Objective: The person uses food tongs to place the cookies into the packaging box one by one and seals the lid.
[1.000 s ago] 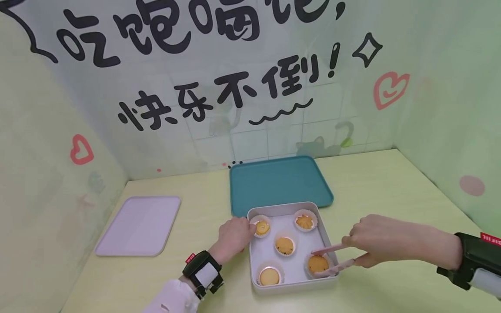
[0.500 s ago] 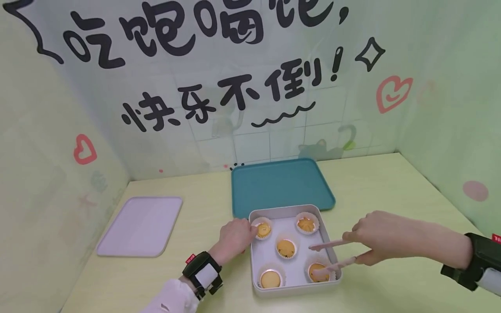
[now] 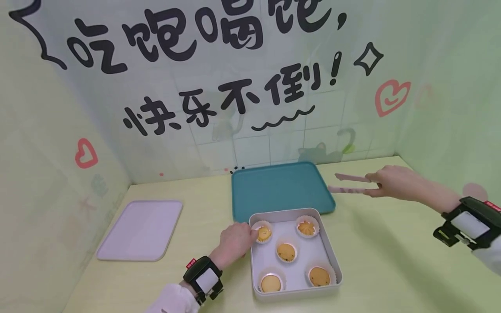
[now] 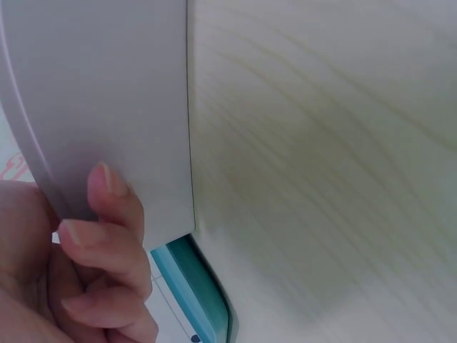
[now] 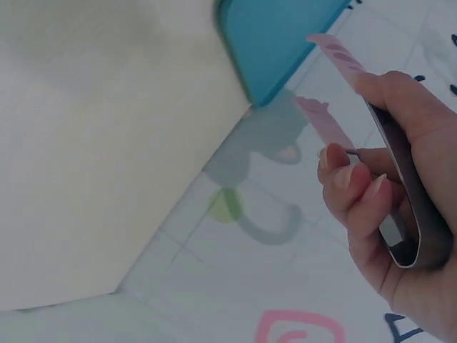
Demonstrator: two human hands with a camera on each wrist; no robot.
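Note:
My right hand [image 3: 399,182] holds pink-tipped tongs [image 3: 348,190] above the table, right of the teal tray, with nothing between their spread arms. In the right wrist view, the fingers and thumb grip the metal part of the tongs [image 5: 403,179]. The left hand [image 3: 234,245] pinches the rim of a square, light-coloured baking pan [image 3: 289,292] at its left side, thumb over the edge. In the left wrist view, curled fingers [image 4: 107,243] lie against the pan's outer wall [image 4: 107,93]. Several cookies in paper cups lie in the pan, among them a middle one [image 3: 286,251] and a front-right one [image 3: 319,276].
A teal tray [image 3: 274,191] lies behind the pan, near the back wall. At the left is a pale purple tray [image 3: 141,230]. Printed walls enclose the table [image 3: 391,243] at the back and both sides.
My right hand has lifted the tongs off the front-right cookie, which stays in the pan, and has moved up and back beside the teal tray. The left hand keeps its place on the rim.

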